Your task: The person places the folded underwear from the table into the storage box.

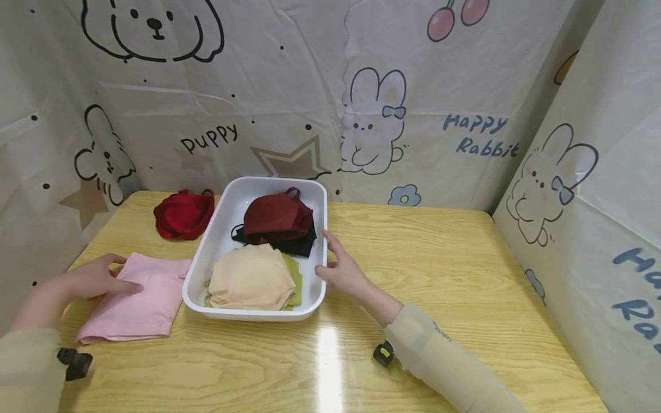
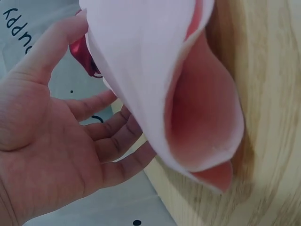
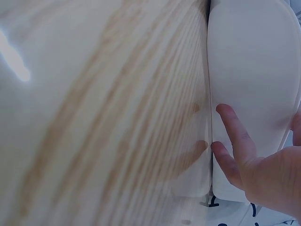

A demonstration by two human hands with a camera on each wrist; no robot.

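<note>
A folded pink garment [image 1: 150, 292] lies left of a white plastic bin [image 1: 192, 289]. My left hand [image 1: 95, 276] holds its left side, thumb on top; in the left wrist view the fingertips go out of sight behind the pink fabric. At the bin's right side, my right hand [image 1: 343, 269] grips the wall, with the thumb over the rim and fingers against the outside [image 3: 258, 174]. Inside the bin, a dark red bra [image 1: 271, 215] rests on a black garment [image 1: 299, 246]. Nearer me, a folded beige garment [image 1: 250, 278] sits on a green one [image 1: 295, 275].
A bright red bra-like garment [image 1: 183, 215] lies behind the pink one, near the bin's far left corner. The wooden table [image 1: 439, 275] extends to the right. Printed sheets [image 1: 289, 86] stand along its back and sides.
</note>
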